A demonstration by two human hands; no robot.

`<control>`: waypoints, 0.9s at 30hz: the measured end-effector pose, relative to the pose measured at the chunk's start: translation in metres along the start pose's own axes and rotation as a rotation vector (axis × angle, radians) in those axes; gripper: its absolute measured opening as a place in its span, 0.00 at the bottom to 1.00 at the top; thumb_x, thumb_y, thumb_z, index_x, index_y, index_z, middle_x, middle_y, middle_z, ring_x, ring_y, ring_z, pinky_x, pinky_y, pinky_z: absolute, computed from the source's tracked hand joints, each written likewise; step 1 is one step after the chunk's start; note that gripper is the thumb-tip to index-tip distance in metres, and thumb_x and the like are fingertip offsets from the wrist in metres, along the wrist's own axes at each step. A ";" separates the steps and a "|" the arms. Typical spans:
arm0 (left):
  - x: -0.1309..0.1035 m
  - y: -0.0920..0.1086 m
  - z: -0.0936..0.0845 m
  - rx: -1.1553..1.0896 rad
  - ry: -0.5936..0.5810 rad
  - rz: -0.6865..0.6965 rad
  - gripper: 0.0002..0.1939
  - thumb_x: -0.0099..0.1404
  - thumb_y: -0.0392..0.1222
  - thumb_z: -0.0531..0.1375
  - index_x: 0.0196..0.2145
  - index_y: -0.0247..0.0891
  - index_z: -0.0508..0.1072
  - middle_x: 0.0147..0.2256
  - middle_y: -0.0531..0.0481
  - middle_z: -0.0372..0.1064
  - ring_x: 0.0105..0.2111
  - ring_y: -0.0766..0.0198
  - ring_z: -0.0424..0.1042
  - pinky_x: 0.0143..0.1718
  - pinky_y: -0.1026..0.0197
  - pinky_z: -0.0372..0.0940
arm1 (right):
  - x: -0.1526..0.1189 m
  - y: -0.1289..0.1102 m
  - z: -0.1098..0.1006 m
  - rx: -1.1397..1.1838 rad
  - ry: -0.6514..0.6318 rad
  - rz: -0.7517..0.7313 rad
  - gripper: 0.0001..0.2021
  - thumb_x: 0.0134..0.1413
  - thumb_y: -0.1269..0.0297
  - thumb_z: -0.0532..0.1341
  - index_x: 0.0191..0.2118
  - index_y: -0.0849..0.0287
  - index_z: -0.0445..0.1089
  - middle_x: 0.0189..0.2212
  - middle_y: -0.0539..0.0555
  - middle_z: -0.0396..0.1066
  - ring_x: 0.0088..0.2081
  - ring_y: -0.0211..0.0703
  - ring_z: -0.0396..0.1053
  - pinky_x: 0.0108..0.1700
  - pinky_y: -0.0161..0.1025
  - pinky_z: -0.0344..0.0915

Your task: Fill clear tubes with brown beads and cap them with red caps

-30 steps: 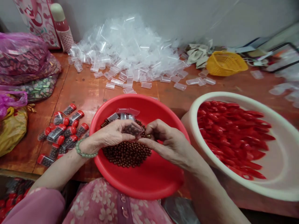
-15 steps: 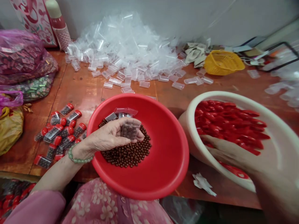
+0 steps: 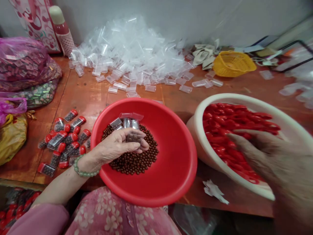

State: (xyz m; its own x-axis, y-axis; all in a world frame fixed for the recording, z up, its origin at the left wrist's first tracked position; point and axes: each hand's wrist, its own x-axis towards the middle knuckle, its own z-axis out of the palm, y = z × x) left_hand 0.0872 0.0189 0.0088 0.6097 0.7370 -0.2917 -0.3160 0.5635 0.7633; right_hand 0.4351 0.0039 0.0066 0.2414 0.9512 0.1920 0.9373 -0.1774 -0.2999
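Note:
My left hand (image 3: 119, 145) is closed around a small clear plastic container (image 3: 134, 137) over the red basin (image 3: 177, 156). Dark round balls show through its wall. Beneath the hand lies a heap of brown balls (image 3: 137, 163), with several clear containers (image 3: 127, 122) resting on the heap's far side. My right hand (image 3: 266, 153), blurred, is over the white basin (image 3: 202, 101) of glossy red caps (image 3: 225, 120). Its thumb and fingers are apart, and I see nothing between them.
Filled, red-capped containers (image 3: 70, 138) lie left of the red basin. Clear containers (image 3: 132, 49) are piled along the wall. A yellow basket (image 3: 233, 65) stands at the back right, stuffed plastic bags (image 3: 22, 62) at the left. Crumpled tissue (image 3: 215, 192) lies near the table's front edge.
My right hand has lifted from among the red caps and moved right, its fingers now more spread. My left hand has tilted the container and lowered it slightly.

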 end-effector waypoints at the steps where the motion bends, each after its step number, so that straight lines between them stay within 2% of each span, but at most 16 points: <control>1: 0.000 -0.003 0.003 -0.009 0.032 0.009 0.14 0.57 0.37 0.66 0.41 0.32 0.71 0.37 0.46 0.73 0.39 0.64 0.74 0.42 0.61 0.67 | -0.008 -0.014 -0.002 0.072 0.048 0.046 0.17 0.57 0.49 0.59 0.41 0.57 0.74 0.27 0.61 0.76 0.29 0.48 0.73 0.31 0.44 0.67; 2: 0.000 -0.006 0.007 -0.015 0.067 0.017 0.14 0.56 0.38 0.67 0.40 0.32 0.71 0.36 0.47 0.73 0.37 0.65 0.74 0.41 0.62 0.67 | -0.017 -0.030 -0.003 0.314 0.048 0.139 0.17 0.55 0.52 0.62 0.45 0.57 0.73 0.32 0.61 0.77 0.31 0.48 0.74 0.35 0.44 0.69; 3: 0.000 -0.010 0.010 -0.017 0.099 0.022 0.14 0.55 0.38 0.67 0.39 0.32 0.71 0.36 0.47 0.73 0.36 0.66 0.74 0.40 0.63 0.67 | -0.025 -0.048 -0.001 0.549 0.044 0.180 0.15 0.54 0.55 0.64 0.44 0.56 0.73 0.35 0.61 0.77 0.32 0.47 0.75 0.36 0.43 0.70; 5: 0.001 -0.015 0.016 -0.025 0.148 0.027 0.14 0.53 0.38 0.69 0.37 0.32 0.72 0.36 0.48 0.72 0.35 0.67 0.74 0.39 0.64 0.67 | -0.039 -0.083 0.009 0.919 -0.114 0.137 0.10 0.54 0.59 0.64 0.42 0.53 0.73 0.34 0.58 0.78 0.30 0.44 0.75 0.37 0.42 0.72; 6: 0.001 -0.018 0.018 -0.038 0.168 0.029 0.15 0.53 0.38 0.69 0.37 0.33 0.72 0.35 0.49 0.72 0.34 0.67 0.74 0.38 0.64 0.68 | -0.044 -0.097 0.017 1.045 -0.232 0.089 0.09 0.55 0.60 0.64 0.42 0.53 0.72 0.35 0.56 0.78 0.31 0.43 0.75 0.39 0.43 0.73; 8: 0.001 -0.020 0.021 -0.078 0.203 0.034 0.17 0.51 0.38 0.70 0.38 0.33 0.72 0.34 0.50 0.73 0.32 0.67 0.75 0.37 0.63 0.68 | -0.051 -0.117 0.033 1.210 -0.305 0.011 0.09 0.53 0.60 0.65 0.41 0.54 0.71 0.34 0.53 0.78 0.30 0.42 0.75 0.37 0.43 0.74; 10: 0.000 -0.021 0.021 -0.100 0.235 0.041 0.18 0.50 0.39 0.70 0.38 0.33 0.72 0.33 0.50 0.73 0.30 0.68 0.74 0.35 0.64 0.68 | -0.055 -0.125 0.046 1.279 -0.324 -0.015 0.09 0.54 0.59 0.64 0.40 0.55 0.70 0.34 0.53 0.78 0.29 0.41 0.75 0.35 0.42 0.75; 12: -0.002 -0.020 0.020 -0.069 0.255 0.043 0.17 0.50 0.38 0.70 0.36 0.32 0.73 0.30 0.51 0.73 0.28 0.69 0.73 0.35 0.64 0.68 | -0.056 -0.126 0.050 1.222 -0.315 -0.046 0.08 0.55 0.59 0.64 0.39 0.55 0.70 0.33 0.52 0.78 0.29 0.40 0.74 0.34 0.39 0.75; 16: -0.005 -0.017 0.018 0.043 0.275 0.012 0.15 0.51 0.37 0.69 0.37 0.32 0.75 0.29 0.51 0.73 0.29 0.69 0.73 0.38 0.63 0.67 | -0.052 -0.123 0.038 0.887 -0.269 -0.240 0.06 0.54 0.63 0.64 0.38 0.56 0.72 0.29 0.51 0.76 0.28 0.39 0.73 0.31 0.35 0.71; 19: -0.004 -0.013 0.018 0.133 0.282 0.015 0.12 0.53 0.36 0.67 0.37 0.33 0.75 0.30 0.52 0.73 0.30 0.69 0.72 0.39 0.63 0.66 | -0.048 -0.124 0.024 0.739 -0.247 -0.353 0.06 0.51 0.65 0.66 0.37 0.55 0.74 0.29 0.51 0.76 0.30 0.40 0.73 0.35 0.38 0.71; 21: -0.002 -0.012 0.016 0.190 0.285 0.037 0.10 0.53 0.36 0.67 0.35 0.33 0.75 0.29 0.52 0.73 0.30 0.69 0.71 0.38 0.64 0.65 | -0.046 -0.126 0.020 0.808 -0.274 -0.323 0.07 0.50 0.65 0.68 0.37 0.55 0.74 0.31 0.52 0.77 0.31 0.41 0.74 0.35 0.38 0.72; 23: -0.001 -0.011 0.015 0.218 0.278 0.056 0.09 0.52 0.37 0.68 0.33 0.34 0.75 0.29 0.52 0.72 0.30 0.69 0.70 0.38 0.64 0.64 | -0.046 -0.129 0.022 1.003 -0.309 -0.210 0.07 0.50 0.64 0.68 0.37 0.53 0.74 0.32 0.51 0.78 0.31 0.40 0.75 0.33 0.36 0.72; 27: 0.001 -0.013 0.015 0.201 0.250 0.064 0.10 0.52 0.39 0.68 0.32 0.34 0.74 0.28 0.53 0.72 0.29 0.69 0.70 0.36 0.64 0.62 | -0.049 -0.136 0.038 1.403 -0.330 0.003 0.07 0.48 0.61 0.69 0.36 0.50 0.75 0.32 0.48 0.78 0.30 0.37 0.76 0.32 0.34 0.73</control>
State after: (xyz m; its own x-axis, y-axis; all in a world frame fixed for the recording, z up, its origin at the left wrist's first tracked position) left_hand 0.1027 0.0070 0.0076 0.3878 0.8515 -0.3530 -0.1829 0.4464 0.8759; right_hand 0.2860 -0.0094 0.0024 -0.0075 0.9996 0.0273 -0.1263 0.0261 -0.9917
